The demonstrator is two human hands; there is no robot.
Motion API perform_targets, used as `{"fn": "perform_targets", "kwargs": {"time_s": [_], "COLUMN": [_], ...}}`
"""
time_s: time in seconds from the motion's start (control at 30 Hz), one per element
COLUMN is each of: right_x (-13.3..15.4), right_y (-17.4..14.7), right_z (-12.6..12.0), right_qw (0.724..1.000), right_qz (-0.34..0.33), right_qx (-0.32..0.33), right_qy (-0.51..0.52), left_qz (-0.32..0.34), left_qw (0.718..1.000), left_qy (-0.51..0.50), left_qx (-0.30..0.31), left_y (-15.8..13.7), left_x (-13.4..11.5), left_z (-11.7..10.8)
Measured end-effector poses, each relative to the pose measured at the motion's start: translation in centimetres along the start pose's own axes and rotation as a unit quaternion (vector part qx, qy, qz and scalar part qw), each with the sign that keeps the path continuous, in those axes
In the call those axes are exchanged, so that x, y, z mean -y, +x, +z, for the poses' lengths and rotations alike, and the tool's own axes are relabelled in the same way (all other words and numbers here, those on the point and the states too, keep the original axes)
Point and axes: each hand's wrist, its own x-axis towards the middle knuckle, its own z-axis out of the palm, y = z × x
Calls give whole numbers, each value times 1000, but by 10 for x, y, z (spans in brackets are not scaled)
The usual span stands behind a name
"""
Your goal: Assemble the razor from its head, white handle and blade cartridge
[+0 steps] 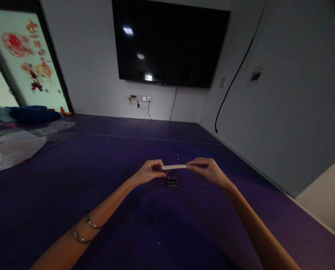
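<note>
A pale, slightly curved stick point(174, 167) is held level between my two hands, just above the purple surface; its exact kind I cannot make out. My left hand point(148, 173) has closed thumb and fingers at its left end. At the other end, my right hand point(208, 170) pinches it between thumb and fingertips. Just below the stick's middle lies a small dark, boxy object point(172, 182) with lighter marks, too small to name. Two bracelets point(81, 235) circle my left forearm.
White flecks dot the purple surface point(105, 202). Clear plastic bags point(18, 146) and a dark blue cloth item point(34, 113) lie at the far left. A television point(170, 41) hangs on the back wall above sockets point(144, 99); a black cable point(237, 71) runs down the right wall.
</note>
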Motion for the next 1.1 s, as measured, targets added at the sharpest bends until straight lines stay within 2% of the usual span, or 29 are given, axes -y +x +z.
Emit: {"fn": "perform_targets", "kwargs": {"time_s": [0.13,0.3,0.47,0.63,0.8,0.97,1.1], "right_x": [-6,-4,-5,-2,-7,-7,-8], "right_y": [0,0,0,0,0,1,1], "right_z": [-1,-1,-1,-1,-2,-2,-3], "right_qw": [1000,1000,999,999,999,1000,1000], "right_qz": [15,0,27,7,16,-6,3], "right_qx": [-24,10,-18,14,-17,15,-7], "right_qy": [9,26,29,28,24,14,18], "left_qz": [4,11,11,7,12,6,14], "left_qw": [1000,1000,1000,1000,1000,1000,1000], "left_qy": [-1,0,-14,-4,-26,-12,-16], "left_qx": [-6,0,-5,-7,-7,-7,-1], "left_y": [0,0,-1,-1,-1,-1,-1], "left_x": [2,1,-4,-5,-6,-4,-1], "left_z": [0,1,1,1,2,1,0]}}
